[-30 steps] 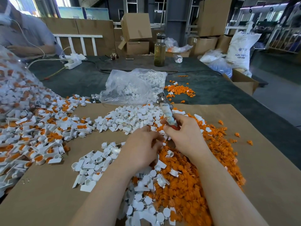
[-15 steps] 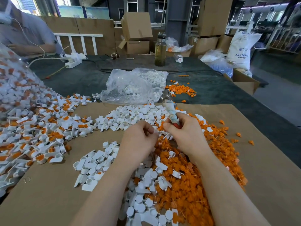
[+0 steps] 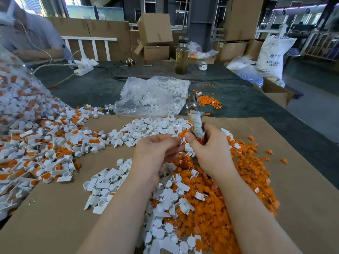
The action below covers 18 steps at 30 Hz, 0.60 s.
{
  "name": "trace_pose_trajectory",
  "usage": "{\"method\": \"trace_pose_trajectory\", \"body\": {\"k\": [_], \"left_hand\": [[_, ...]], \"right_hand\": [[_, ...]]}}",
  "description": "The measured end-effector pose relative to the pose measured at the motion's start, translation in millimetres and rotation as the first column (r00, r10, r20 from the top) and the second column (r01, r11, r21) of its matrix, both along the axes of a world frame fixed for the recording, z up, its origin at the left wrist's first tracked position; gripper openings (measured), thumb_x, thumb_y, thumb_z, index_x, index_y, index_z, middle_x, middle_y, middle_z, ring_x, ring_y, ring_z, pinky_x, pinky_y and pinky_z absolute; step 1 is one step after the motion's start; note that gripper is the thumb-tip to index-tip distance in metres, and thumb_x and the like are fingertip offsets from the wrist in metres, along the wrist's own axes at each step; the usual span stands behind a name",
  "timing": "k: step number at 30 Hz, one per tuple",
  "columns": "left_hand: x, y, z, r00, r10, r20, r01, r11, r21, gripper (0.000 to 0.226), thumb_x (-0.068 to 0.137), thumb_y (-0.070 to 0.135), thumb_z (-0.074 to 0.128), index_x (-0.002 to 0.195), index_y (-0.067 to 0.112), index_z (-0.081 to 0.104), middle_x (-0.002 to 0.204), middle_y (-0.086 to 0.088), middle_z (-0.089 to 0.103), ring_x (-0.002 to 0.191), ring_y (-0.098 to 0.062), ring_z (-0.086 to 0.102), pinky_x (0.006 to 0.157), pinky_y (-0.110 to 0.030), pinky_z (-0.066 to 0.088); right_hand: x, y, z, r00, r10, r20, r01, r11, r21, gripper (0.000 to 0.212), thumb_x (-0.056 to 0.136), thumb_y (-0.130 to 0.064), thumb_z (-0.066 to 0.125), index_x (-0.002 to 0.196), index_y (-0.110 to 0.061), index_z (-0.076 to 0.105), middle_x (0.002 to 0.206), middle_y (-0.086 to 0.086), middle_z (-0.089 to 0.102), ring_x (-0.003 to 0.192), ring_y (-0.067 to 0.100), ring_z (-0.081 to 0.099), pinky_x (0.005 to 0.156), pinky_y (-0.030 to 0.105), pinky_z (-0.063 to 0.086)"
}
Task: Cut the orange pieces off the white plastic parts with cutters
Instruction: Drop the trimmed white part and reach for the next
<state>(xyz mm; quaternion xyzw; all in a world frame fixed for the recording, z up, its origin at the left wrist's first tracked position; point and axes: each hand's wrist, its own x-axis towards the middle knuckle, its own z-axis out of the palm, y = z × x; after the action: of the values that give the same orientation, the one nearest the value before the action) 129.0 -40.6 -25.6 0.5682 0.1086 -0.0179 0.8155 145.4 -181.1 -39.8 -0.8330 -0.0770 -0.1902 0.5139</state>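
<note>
My right hand (image 3: 211, 149) grips the cutters (image 3: 194, 116) by their cloth-wrapped handles, metal jaws pointing up and away. My left hand (image 3: 156, 153) pinches a small white part with an orange piece (image 3: 180, 135) just left of the cutter handles. Under and between my hands lies a heap of cut orange pieces (image 3: 211, 208) mixed with trimmed white parts (image 3: 165, 213). More trimmed white parts (image 3: 146, 129) lie beyond my hands. A big spill of uncut white-and-orange parts (image 3: 42, 143) covers the left side.
Brown cardboard sheet (image 3: 293, 189) covers the table. A clear bag of white parts (image 3: 152, 96) lies behind it, with a small orange pile (image 3: 209, 102) to its right. A bottle (image 3: 181, 55), a power strip (image 3: 83, 67), boxes and a seated person (image 3: 27, 39) are farther back.
Both hands have lifted slightly off the pile and moved away from me. The cutters now stand more upright, and my left hand has brought a part up beside the handles.
</note>
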Motion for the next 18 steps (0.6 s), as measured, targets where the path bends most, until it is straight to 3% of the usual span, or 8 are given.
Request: {"method": "trace_pose_trajectory", "body": {"k": [5,11,18], "left_hand": [[-1,-1,-1,0.999,0.009,0.046,-0.007,0.999,-0.035,0.01,0.079,0.003,0.077,0.087,0.0,0.071,0.075,-0.017,0.075,0.069,-0.019,0.074,0.055,-0.02,0.055],[-2,-5,0,0.992,0.062,0.108,-0.067,0.997,0.045,0.01,0.081,-0.001,0.075,0.089,-0.004,0.07,0.073,-0.018,0.074,0.063,-0.017,0.073,0.053,-0.019,0.053],[-3,-5,1,0.987,0.073,0.14,-0.079,0.996,0.034,0.009,0.08,-0.001,0.076,0.088,-0.002,0.072,0.077,-0.019,0.074,0.066,-0.02,0.074,0.056,-0.02,0.055]], "right_hand": [[-1,4,0,0.997,-0.06,0.048,0.063,0.996,-0.062,0.015,0.09,-0.031,0.066,0.095,-0.018,0.062,0.076,-0.009,0.064,0.07,0.01,0.061,0.064,0.036,0.052],[-1,8,-3,0.99,-0.087,0.111,0.091,0.995,-0.031,0.013,0.088,-0.028,0.069,0.09,-0.018,0.061,0.072,-0.011,0.063,0.066,0.009,0.06,0.06,0.031,0.048],[-4,12,-3,0.979,-0.111,0.169,0.119,0.992,-0.035,0.014,0.086,-0.026,0.071,0.085,-0.026,0.056,0.068,-0.015,0.059,0.066,0.004,0.058,0.058,0.027,0.046]]}}
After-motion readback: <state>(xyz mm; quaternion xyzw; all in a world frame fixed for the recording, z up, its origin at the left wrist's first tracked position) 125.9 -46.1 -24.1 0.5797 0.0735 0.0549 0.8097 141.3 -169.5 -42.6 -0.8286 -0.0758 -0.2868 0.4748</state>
